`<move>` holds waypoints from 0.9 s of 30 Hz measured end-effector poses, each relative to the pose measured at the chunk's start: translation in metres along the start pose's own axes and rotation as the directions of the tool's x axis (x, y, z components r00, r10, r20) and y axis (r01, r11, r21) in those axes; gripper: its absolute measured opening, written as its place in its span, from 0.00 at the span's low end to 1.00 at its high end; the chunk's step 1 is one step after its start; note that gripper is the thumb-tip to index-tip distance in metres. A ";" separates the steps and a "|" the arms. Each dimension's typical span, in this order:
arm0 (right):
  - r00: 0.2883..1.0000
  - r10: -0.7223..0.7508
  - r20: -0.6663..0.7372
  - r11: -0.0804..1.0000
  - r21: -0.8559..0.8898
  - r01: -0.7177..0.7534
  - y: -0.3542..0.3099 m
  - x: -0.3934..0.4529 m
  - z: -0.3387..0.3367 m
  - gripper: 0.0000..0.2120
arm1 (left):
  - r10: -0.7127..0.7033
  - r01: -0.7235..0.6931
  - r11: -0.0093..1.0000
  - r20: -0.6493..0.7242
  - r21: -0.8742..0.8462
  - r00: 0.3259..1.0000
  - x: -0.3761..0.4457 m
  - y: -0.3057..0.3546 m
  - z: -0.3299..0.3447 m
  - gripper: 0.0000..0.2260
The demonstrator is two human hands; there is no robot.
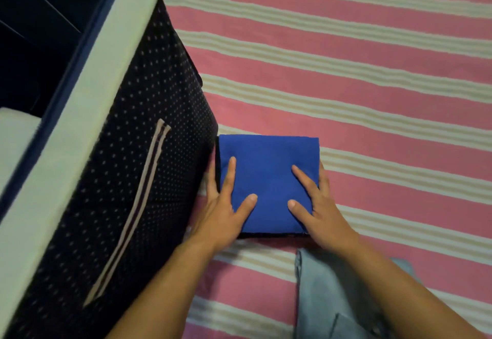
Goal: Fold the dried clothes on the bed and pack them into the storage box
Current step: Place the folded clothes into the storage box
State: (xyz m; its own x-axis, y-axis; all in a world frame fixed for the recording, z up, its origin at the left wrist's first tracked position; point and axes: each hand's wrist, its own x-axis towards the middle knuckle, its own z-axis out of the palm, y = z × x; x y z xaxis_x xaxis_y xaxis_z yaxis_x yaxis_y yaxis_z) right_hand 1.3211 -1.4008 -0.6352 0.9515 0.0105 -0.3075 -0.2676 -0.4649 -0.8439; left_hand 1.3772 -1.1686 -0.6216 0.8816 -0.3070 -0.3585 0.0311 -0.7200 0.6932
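A blue cloth [269,162], folded into a neat square, lies on the pink and cream striped bed sheet [372,99]. My left hand [226,205] grips its left edge, thumb and forefinger on top and the other fingers down the side. My right hand [316,205] holds its right edge the same way. The dark dotted storage box [149,115] with a pale rim stands right beside the cloth on the left, its top open and its inside dark.
A light blue denim garment [324,293] lies on the bed near me, partly under my right forearm. A pale strap handle [133,213] runs down the box's side wall. Striped sheet stretches away to the right and far side.
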 end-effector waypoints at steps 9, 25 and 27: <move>0.999 -0.003 0.043 0.994 0.108 -0.001 0.006 0.020 0.000 0.34 | 0.098 -0.097 0.990 0.007 -0.102 0.995 0.025 -0.023 0.003 0.30; 0.997 0.027 -0.069 0.926 0.378 0.001 -0.001 0.014 0.004 0.27 | 0.020 -0.076 0.940 -0.168 -0.333 0.986 0.010 -0.012 0.012 0.29; 0.996 0.031 -0.083 0.918 0.398 0.004 -0.022 -0.007 -0.009 0.27 | 0.005 -0.072 0.926 -0.181 -0.369 0.983 -0.010 0.009 0.004 0.28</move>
State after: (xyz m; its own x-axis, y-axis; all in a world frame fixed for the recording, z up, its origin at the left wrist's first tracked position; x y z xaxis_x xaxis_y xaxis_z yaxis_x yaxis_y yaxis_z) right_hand 1.3221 -1.3986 -0.6105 0.9520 -0.0774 -0.2961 -0.3017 -0.0746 -0.9505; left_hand 1.3667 -1.1746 -0.6146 0.9525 -0.1925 -0.2360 0.1389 -0.4151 0.8991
